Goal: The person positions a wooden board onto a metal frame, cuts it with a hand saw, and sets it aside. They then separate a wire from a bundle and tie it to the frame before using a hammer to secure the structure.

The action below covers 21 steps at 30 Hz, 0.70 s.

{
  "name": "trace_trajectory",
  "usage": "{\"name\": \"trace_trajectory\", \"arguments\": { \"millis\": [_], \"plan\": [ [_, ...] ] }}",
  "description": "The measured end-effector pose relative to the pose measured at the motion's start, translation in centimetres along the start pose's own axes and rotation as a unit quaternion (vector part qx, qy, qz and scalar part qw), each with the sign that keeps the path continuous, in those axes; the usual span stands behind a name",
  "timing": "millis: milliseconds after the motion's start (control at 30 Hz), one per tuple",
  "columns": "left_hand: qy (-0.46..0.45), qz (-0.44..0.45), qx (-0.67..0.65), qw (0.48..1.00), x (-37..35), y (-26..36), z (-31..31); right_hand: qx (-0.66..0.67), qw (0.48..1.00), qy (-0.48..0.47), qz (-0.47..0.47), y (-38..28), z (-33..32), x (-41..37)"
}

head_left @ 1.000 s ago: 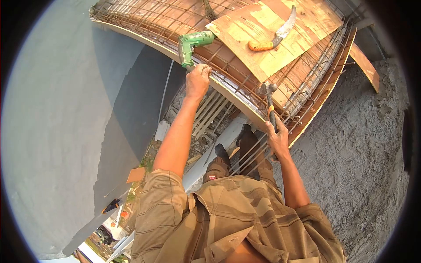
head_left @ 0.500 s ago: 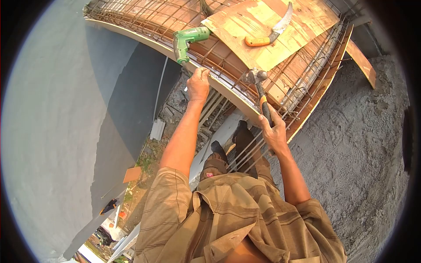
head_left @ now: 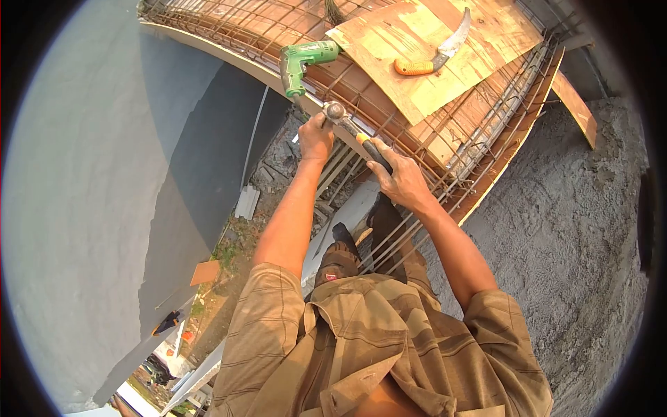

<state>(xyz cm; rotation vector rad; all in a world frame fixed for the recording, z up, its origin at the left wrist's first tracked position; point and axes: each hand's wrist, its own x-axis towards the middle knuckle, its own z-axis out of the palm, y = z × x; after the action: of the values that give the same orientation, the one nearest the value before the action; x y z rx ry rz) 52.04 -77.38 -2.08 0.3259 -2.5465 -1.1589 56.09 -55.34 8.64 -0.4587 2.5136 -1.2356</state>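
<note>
My right hand [head_left: 404,182] is wrapped round the dark and yellow handle of a hammer [head_left: 356,132]. The hammer's metal head is right at the fingertips of my left hand [head_left: 316,141], over the edge board [head_left: 229,58] of the formwork. My left fingers are closed in a pinch at that board; whatever is between them is too small or hidden to make out. Just above my left hand, a green power drill [head_left: 310,57] lies on the rebar by the edge. A curved saw [head_left: 439,52] with an orange handle rests on a plywood sheet [head_left: 396,42].
A rebar grid [head_left: 236,31] covers the wooden formwork. Rough grey concrete [head_left: 549,201] is on the right, a smooth grey wall [head_left: 90,174] on the left. My feet stand on a narrow ledge [head_left: 333,240] above rubble, with thin bars beside my legs. A loose plank [head_left: 577,111] leans at right.
My right hand has swung the hammer left and its head now sits at my left fingers. My left hand stays at the board's edge. The view has shifted slightly.
</note>
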Motion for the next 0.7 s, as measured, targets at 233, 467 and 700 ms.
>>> {"name": "trace_trajectory", "arguments": {
  "millis": [233, 467, 700],
  "plan": [
    [-0.002, 0.058, 0.016, 0.998, 0.4, -0.5, 0.0, -0.024, 1.000, 0.012, -0.012, 0.5, -0.3, 0.1],
    [-0.030, 0.059, 0.031, 0.997, 0.8, -0.2, -0.5, 0.008, 0.999, 0.038, -0.022, 0.7, -0.1, 0.2],
    [-0.060, 0.016, 0.027, 0.998, 0.9, 0.2, -1.1, 0.007, 0.998, 0.042, -0.035, 0.1, -0.3, 0.0]
  ]
}}
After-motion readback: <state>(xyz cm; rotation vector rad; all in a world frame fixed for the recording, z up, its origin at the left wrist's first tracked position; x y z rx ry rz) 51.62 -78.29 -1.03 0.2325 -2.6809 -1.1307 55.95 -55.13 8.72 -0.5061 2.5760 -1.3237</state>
